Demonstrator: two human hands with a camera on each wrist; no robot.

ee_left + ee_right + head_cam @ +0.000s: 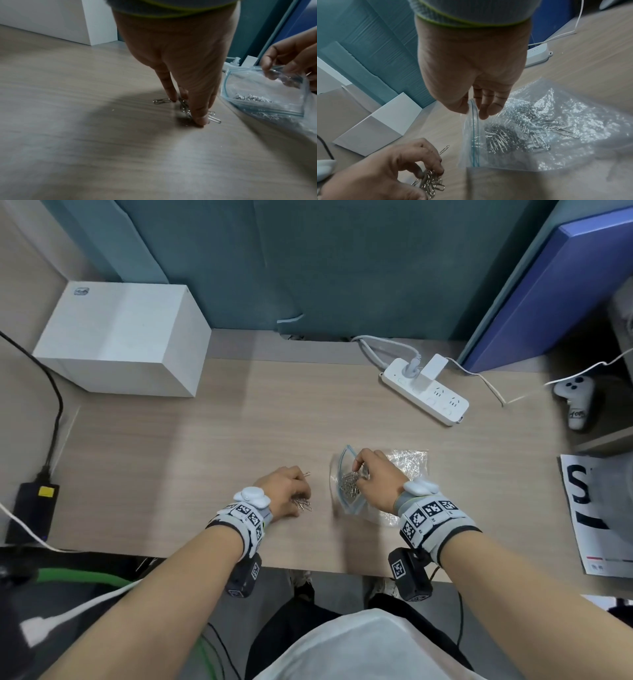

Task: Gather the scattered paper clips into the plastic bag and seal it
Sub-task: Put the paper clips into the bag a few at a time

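A clear zip plastic bag (411, 463) (565, 121) lies on the wooden desk (205, 457) with its mouth to the left. My right hand (358, 470) (474, 111) pinches the upper lip of the blue zip strip and lifts it, so the mouth gapes. Several silver paper clips (349, 484) (501, 138) lie inside. To the bag's left, my left hand (298, 496) (186, 110) pinches a bunch of loose clips (303, 505) (431, 181) against the desk. One single clip (307, 474) (444, 149) lies just beyond its fingers.
A white box (120, 337) stands at the back left. A white power strip (424, 392) with plugs and cables lies behind the bag. A black adapter (32, 508) sits at the left edge, a printed sheet (599, 508) and a white controller (575, 398) at the right.
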